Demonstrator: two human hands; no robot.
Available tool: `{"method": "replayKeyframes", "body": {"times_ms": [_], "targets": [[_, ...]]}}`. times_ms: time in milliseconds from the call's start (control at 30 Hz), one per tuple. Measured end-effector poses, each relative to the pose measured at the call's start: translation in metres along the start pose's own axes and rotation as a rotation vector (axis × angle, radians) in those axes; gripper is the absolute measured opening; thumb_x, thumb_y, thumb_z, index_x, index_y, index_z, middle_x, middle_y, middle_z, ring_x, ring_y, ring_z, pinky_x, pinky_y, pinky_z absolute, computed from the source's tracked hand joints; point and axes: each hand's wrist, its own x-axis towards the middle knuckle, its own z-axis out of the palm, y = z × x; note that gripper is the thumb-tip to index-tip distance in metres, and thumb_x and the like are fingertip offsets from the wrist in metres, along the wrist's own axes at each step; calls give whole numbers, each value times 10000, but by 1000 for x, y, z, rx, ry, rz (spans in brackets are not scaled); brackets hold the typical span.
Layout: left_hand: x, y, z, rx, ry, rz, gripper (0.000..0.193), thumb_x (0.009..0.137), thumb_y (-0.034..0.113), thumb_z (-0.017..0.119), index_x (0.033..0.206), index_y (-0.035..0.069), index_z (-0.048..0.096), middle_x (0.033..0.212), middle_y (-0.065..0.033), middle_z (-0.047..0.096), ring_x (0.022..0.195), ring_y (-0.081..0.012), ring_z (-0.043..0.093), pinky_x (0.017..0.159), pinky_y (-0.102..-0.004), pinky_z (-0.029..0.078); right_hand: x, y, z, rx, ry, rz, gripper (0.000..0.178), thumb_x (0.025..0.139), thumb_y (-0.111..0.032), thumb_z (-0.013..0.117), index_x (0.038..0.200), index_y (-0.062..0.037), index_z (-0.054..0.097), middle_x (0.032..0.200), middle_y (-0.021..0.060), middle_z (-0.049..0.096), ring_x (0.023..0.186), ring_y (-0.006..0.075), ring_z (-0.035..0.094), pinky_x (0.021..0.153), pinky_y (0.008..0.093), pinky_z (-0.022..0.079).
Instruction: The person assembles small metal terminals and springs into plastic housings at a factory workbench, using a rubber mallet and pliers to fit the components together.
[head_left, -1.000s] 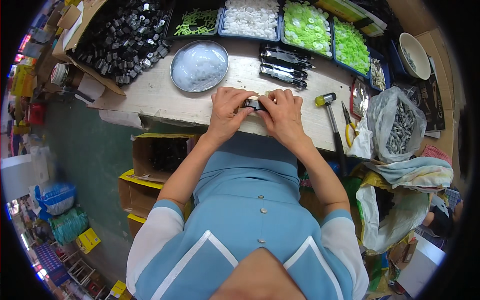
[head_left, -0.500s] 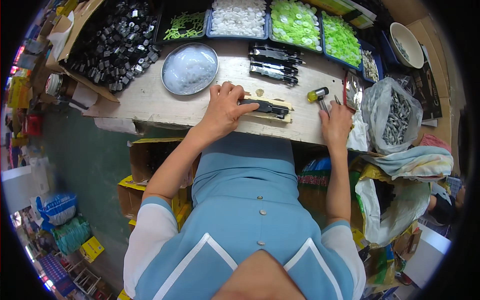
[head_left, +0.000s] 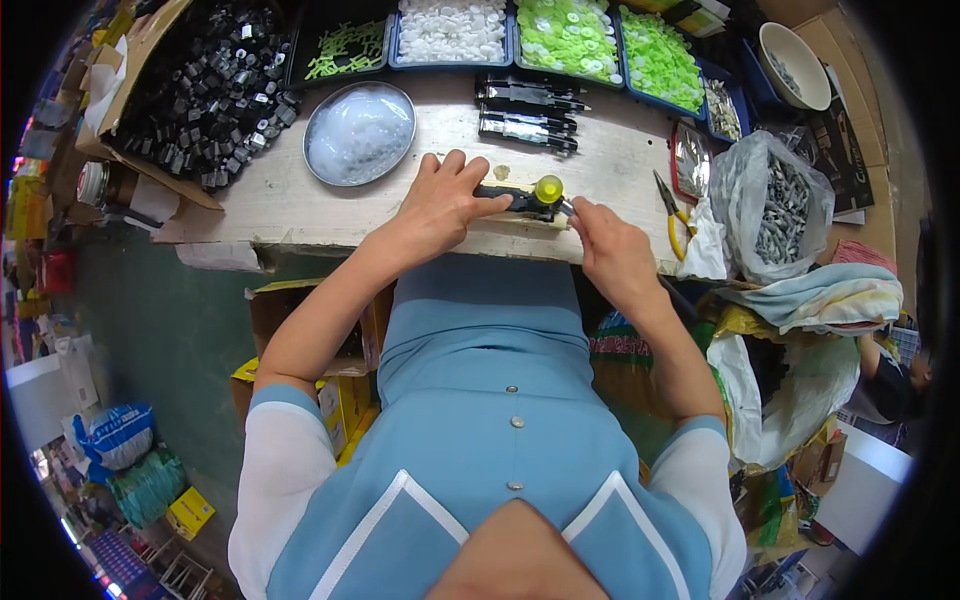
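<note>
My left hand (head_left: 443,203) holds down a long black part (head_left: 493,190), its fingers over the left end. The part lies on a pale wooden block (head_left: 490,222) near the table's front edge. My right hand (head_left: 618,255) is closed round the metal handle of a small hammer (head_left: 549,189) with a yellow face. The hammer's head is over the right end of the black part; whether they touch I cannot tell. Behind the block lie several similar black parts (head_left: 527,128). A round metal dish (head_left: 408,128) with greyish-white contents stands beyond my left hand.
Yellow-handled pliers (head_left: 674,222) lie right of my right hand, by a plastic bag of metal pieces (head_left: 779,215). Trays of white discs (head_left: 452,33) and green discs (head_left: 568,40) line the back. A carton of black pieces (head_left: 215,100) stands at the left.
My right hand has picked up the hammer from the right side of the table and brought it left over the black part. My left hand still holds the part.
</note>
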Motion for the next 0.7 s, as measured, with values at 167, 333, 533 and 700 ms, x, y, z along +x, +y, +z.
{"method": "replayKeyframes", "body": {"times_ms": [167,333,533,700], "targets": [[2,0,-2,-26,-36,-8,492,651,-47,543,1050,223,646,873,-58,460,832,-222,421,686,-326,312,1,-22,-30,54,218,-47,206,848,-141,501,1044,-77,493,716,90,529,609,295,553,501,387,448],[4,3,-4,-36,-90,-27,478,649,-34,541,1044,210,653,885,-58,467,836,-232,429,683,-331,354,1,-10,-4,-117,-24,-12,215,832,-125,513,1041,-80,498,682,96,525,564,285,559,488,391,444],[6,2,-4,-29,-62,-24,399,681,-2,545,1000,202,670,900,-60,491,868,-241,449,698,-336,367,-1,-10,9,-137,-39,-20,211,818,-129,518,1021,-75,498,678,109,542,554,305,564,469,404,443],[7,-4,-2,-132,-6,-47,405,627,-47,552,953,157,678,821,-58,475,788,-247,441,666,-344,410,10,-6,-3,-44,-154,62,137,856,-174,482,957,-81,488,676,148,568,572,355,559,512,461,438]]}}
